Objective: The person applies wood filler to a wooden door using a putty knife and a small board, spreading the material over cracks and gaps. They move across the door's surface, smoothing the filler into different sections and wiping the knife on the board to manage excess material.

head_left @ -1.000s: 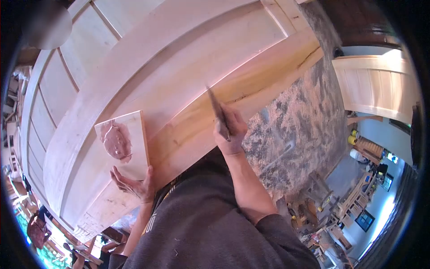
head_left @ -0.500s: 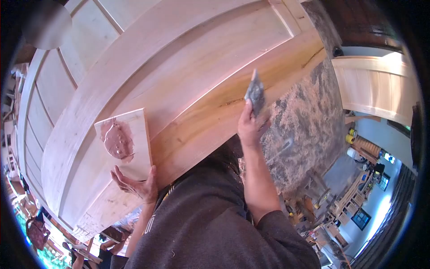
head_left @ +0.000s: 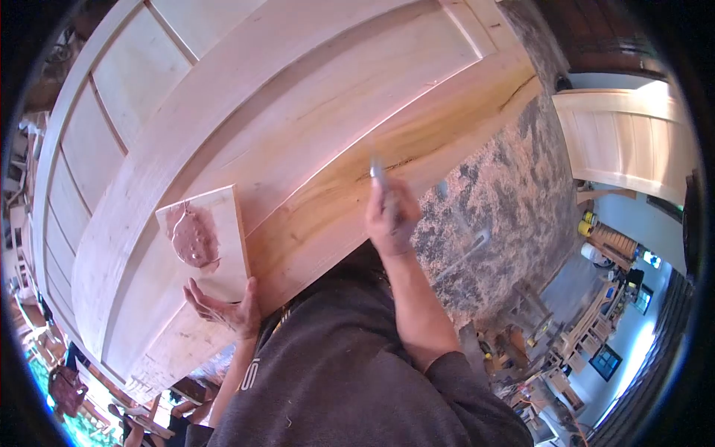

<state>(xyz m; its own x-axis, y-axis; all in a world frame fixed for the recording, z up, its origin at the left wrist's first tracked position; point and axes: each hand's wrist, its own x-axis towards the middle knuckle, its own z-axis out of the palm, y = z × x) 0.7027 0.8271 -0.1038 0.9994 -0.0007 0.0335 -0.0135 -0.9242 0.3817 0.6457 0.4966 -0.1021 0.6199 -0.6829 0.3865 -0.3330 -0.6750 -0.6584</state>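
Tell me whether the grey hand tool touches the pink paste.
No, the grey hand tool in the right hand is over the streaked wooden plank, apart from the pink paste.

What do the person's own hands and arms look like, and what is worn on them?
The left hand and right hand are bare, without gloves; the right is somewhat blurred. Both forearms are uncovered. The dark shirt has sleeves of the same plain dark colour, the right one ending near the elbow.
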